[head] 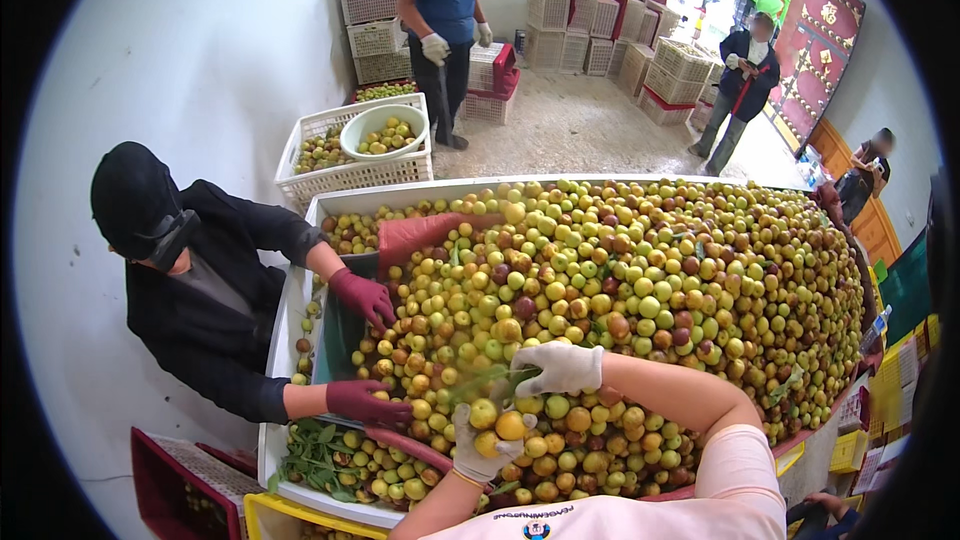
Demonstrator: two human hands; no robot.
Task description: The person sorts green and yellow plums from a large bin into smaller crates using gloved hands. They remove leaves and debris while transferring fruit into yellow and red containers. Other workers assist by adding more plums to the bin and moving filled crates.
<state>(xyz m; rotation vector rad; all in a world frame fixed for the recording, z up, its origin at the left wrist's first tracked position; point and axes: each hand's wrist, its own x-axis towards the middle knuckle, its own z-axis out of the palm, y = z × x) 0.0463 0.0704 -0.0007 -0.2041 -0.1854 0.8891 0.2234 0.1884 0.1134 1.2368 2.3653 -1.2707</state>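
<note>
A large heap of green, yellow and reddish-brown jujube fruits point(645, 277) fills a white-rimmed sorting table point(525, 178) before me. My left hand point(480, 446), in a whitish glove, is low in the middle, palm up, with several fruits point(485, 427) in it. Just above and to the right, my right hand point(559, 369), gloved alike, holds green leaves point(525, 373) between thumb and fingers over the heap. The leaves are partly blurred. Loose fruits lie around both hands.
At the left, a co-worker's maroon-gloved hands point(366, 296) touch the heap. Picked leaves point(319, 457) and fruits fill the table's lower left corner. A yellow crate point(300, 514) stands below it. Beyond the table are a white crate point(352, 178) with a bowl point(367, 120), stacked crates and other people.
</note>
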